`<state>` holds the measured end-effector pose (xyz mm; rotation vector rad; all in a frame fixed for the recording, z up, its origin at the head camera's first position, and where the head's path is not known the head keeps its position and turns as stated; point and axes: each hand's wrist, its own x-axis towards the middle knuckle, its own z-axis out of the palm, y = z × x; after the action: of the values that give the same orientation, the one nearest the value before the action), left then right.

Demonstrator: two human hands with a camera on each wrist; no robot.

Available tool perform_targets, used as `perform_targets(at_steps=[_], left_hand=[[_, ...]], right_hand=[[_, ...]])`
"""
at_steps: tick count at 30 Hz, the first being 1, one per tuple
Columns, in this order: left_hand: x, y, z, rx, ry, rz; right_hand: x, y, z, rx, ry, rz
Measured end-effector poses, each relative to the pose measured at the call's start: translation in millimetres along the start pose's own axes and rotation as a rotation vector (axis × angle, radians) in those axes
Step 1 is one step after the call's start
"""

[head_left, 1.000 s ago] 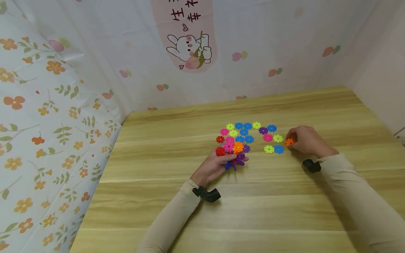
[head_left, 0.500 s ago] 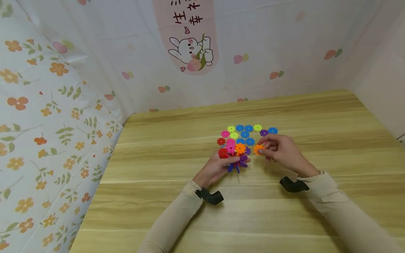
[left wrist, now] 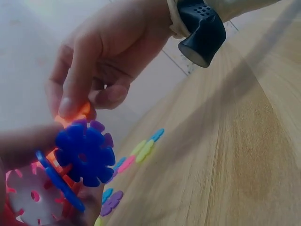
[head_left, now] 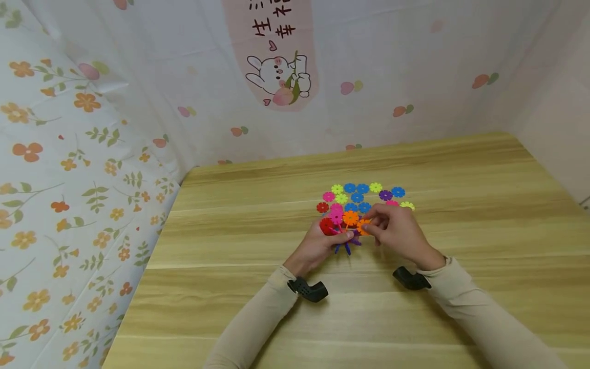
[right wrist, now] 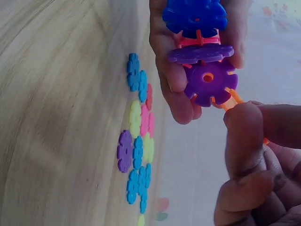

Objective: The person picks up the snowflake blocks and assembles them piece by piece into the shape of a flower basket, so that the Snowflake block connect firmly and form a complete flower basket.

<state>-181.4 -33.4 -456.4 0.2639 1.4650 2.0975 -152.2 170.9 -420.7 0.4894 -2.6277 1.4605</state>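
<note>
Right hand [head_left: 402, 234] pinching orange disc [head_left: 362, 227], now moved leftward, touching disc cluster [head_left: 346, 219], left hand [head_left: 315, 247] gripping that cluster

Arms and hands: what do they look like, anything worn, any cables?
Left sleeve and right sleeve: plain beige, long, creased fabric reaching the wrists. Left hand and right hand: bare, no gloves. Left wrist unit and right wrist unit: black, elbow-shaped, each with a cluster of small holes. No cables visible.
</note>
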Motion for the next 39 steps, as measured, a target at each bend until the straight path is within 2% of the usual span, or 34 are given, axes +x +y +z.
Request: perform_targets(at_steps=[6, 9, 14, 20, 22, 24, 28, 31, 32, 34, 36, 39], left_hand=[[0.9, -0.8, 0.1, 0.003, -0.028, 0.034], [0.7, -1.1, 2.3, -0.017, -0.020, 0.044], [-0.3, 0.1, 8.0, -0.005, 0.048, 0.063], [-1.3, 2.4, 12.6, 0.026, 0.115, 0.064], [-2.1, 3.3, 12.3, 0.024, 0.110, 0.054], [-1.9, 3.3, 9.7, 0.028, 0.067, 0.039], [-3.6, 4.8, 1.7, -0.019, -0.018, -0.060], [-7.5, 5.5, -2.8, -0.096, -0.024, -0.157], [-8.2, 5.2, -3.1, -0.113, -0.030, -0.171], [-10.1, 4.2, -2.9, -0.116, -0.029, -0.190], [-11.4, 3.0, -2.5, -0.109, -0.021, -0.189], [-12.7, 1.9, -4.1, -0.111, -0.039, -0.155]], right_hand=[[-0.9, -3, 4, 0.016, 0.081, 0.027], [-2.3, -3, 8, 0.019, 0.112, 0.019], [-4.1, -6, 14, -0.046, 0.168, -0.048], [-4.1, -8, 22, -0.013, 0.204, -0.108], [-3.7, -7, 22, 0.005, 0.178, -0.096], [-3.3, -4, 18, 0.053, 0.114, -0.048], [-1.1, 3, 5, 0.148, -0.031, 0.065], [2.7, 6, -2, 0.164, -0.101, 0.087], [4.2, 5, -5, 0.158, -0.115, 0.088], [7.1, 6, -9, 0.133, -0.126, 0.077], [9.9, 9, -17, 0.056, -0.124, 0.073], [10.8, 16, -31, -0.159, -0.119, 0.068]])
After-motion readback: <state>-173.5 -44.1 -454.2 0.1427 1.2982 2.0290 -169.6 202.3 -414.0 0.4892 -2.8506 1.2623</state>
